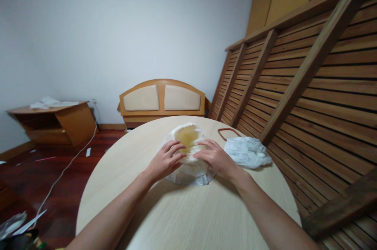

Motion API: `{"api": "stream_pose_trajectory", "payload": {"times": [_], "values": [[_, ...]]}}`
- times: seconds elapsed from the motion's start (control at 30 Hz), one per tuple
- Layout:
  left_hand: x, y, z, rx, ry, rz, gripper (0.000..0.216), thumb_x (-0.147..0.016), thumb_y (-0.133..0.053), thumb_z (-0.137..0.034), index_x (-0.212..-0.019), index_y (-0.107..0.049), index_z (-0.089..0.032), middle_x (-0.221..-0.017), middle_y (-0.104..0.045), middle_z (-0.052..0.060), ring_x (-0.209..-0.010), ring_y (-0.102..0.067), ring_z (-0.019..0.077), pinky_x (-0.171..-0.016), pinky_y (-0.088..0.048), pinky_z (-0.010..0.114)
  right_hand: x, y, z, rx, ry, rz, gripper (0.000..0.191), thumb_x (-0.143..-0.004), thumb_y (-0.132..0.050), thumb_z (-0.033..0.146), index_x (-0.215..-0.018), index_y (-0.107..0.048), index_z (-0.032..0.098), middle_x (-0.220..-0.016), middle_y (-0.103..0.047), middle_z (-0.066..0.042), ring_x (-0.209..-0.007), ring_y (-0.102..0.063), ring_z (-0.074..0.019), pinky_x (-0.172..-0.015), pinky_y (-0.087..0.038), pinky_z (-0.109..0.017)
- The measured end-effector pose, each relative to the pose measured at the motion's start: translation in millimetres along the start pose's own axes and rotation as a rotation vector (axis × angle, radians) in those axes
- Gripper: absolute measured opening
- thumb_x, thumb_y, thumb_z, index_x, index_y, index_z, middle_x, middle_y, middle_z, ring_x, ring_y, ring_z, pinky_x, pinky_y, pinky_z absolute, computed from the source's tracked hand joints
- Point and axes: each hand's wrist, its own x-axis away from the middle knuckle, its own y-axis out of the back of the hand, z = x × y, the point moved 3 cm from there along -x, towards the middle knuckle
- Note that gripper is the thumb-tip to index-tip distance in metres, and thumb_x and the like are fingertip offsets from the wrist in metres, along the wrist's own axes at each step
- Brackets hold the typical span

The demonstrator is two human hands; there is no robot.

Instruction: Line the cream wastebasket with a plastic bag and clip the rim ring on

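A clear plastic bag (188, 134) holding yellowish liquid sits on the round pale wooden table (182, 210), its mouth open upward. My left hand (165, 160) rests on the bag's near left side, fingers curled against the plastic. My right hand (216, 158) presses the near right side, fingers bent over the bag's rim. Both hands grip the bag between them. A red-brown rubber band (229, 133) lies on the table just right of the bag. A crumpled white plastic bag (246, 152) lies beside my right hand.
Slatted wooden panels (309, 85) lean along the right edge of the table. A padded wooden headboard (161, 99) stands against the far wall. A low wooden cabinet (53, 122) is at the left, with a white cable (67, 167) trailing over the dark floor.
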Motion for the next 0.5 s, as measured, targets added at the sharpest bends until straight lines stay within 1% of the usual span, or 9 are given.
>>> {"api": "stream_pose_trajectory", "payload": {"times": [0.03, 0.1, 0.17, 0.23, 0.3, 0.4, 0.5], "values": [[0, 0, 0, 0.002, 0.003, 0.001, 0.031, -0.082, -0.069, -0.015, -0.112, -0.063, -0.019, -0.129, -0.063, 0.010, -0.129, -0.050, 0.0286, -0.106, -0.048, 0.047, 0, -1, 0, -0.019, -0.002, -0.010, 0.030, -0.089, -0.063, 0.006, -0.111, -0.071, 0.024, -0.109, -0.076, -0.003, -0.127, -0.056, -0.0262, -0.110, -0.041, -0.056], [-1, 1, 0, 0.002, 0.013, 0.000, 0.035, -0.080, -0.069, -0.013, -0.114, -0.062, -0.018, -0.131, -0.062, 0.011, -0.131, -0.048, 0.0302, -0.107, -0.047, 0.048, 1, -3, -1, -0.084, 0.006, -0.033, 0.030, -0.090, -0.060, 0.004, -0.111, -0.071, 0.023, -0.108, -0.076, -0.004, -0.124, -0.059, -0.0245, -0.107, -0.047, -0.051], [-1, 1, -1, -0.001, 0.022, -0.014, 0.031, -0.082, -0.067, -0.013, -0.112, -0.063, -0.018, -0.130, -0.062, 0.011, -0.133, -0.047, 0.0302, -0.108, -0.047, 0.049, 1, -4, 0, -0.158, 0.019, -0.059, 0.029, -0.091, -0.057, 0.005, -0.111, -0.070, 0.021, -0.107, -0.076, -0.005, -0.121, -0.062, -0.0221, -0.100, -0.054, -0.042], [-3, 2, -2, -0.004, 0.025, -0.039, 0.022, -0.085, -0.064, -0.013, -0.106, -0.064, -0.019, -0.127, -0.063, 0.011, -0.133, -0.047, 0.0291, -0.108, -0.047, 0.050, 0, -3, 1, -0.198, 0.030, -0.092, 0.027, -0.093, -0.056, 0.007, -0.112, -0.069, 0.020, -0.107, -0.076, -0.005, -0.119, -0.064, -0.0214, -0.098, -0.057, -0.038], [-4, 2, -4, -0.007, 0.024, -0.066, 0.013, -0.088, -0.062, -0.015, -0.099, -0.064, -0.020, -0.124, -0.065, 0.010, -0.132, -0.049, 0.0287, -0.107, -0.048, 0.050, -1, 0, 3, -0.203, 0.041, -0.128, 0.024, -0.094, -0.056, 0.009, -0.111, -0.069, 0.020, -0.107, -0.075, -0.006, -0.120, -0.063, -0.0217, -0.100, -0.055, -0.040], [-6, 3, -5, -0.009, 0.027, -0.083, 0.005, -0.090, -0.061, -0.016, -0.094, -0.063, -0.019, -0.121, -0.067, 0.009, -0.130, -0.051, 0.0292, -0.106, -0.049, 0.050, -2, 5, 3, -0.168, 0.051, -0.176, 0.019, -0.093, -0.057, 0.010, -0.104, -0.068, 0.020, -0.107, -0.073, -0.007, -0.125, -0.059, -0.0234, -0.103, -0.054, -0.043], [-6, 2, -5, -0.005, 0.025, -0.082, 0.003, -0.090, -0.062, -0.017, -0.091, -0.063, -0.019, -0.120, -0.067, 0.008, -0.129, -0.050, 0.0282, -0.106, -0.048, 0.049, -1, 9, -1, -0.089, 0.030, -0.178, 0.015, -0.090, -0.061, 0.010, -0.098, -0.068, 0.021, -0.116, -0.068, -0.009, -0.133, -0.050, -0.0261, -0.103, -0.053, -0.047]]}}
